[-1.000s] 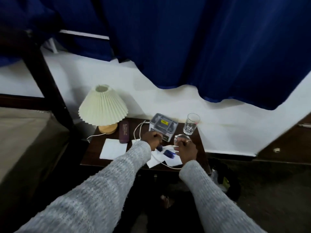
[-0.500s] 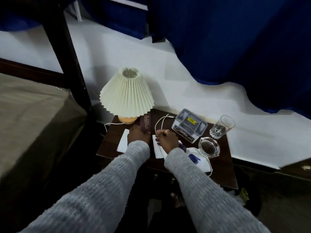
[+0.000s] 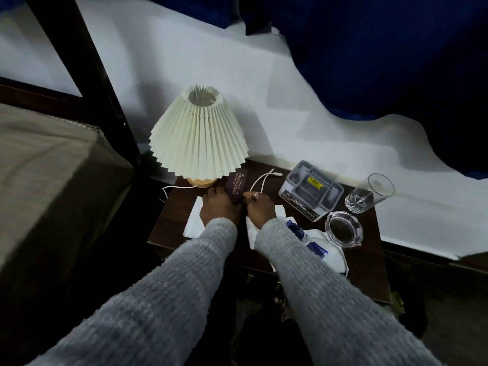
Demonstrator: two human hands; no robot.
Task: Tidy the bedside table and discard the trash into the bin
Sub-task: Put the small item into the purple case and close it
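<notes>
From the head view, both hands meet at a dark purple spectacle case (image 3: 235,186) lying on the bedside surface (image 3: 174,220) just beside the pleated lamp (image 3: 198,140). The left hand (image 3: 219,207) and right hand (image 3: 260,207) have fingers closed on its near end. A white paper (image 3: 194,220) lies under the left wrist. A glass ashtray (image 3: 343,228) sits near the tumbler (image 3: 369,192).

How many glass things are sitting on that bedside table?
2. A drinking glass stands at the table's far right corner, and a glass ashtray sits just in front of it. The sleeves might hide others.
</notes>
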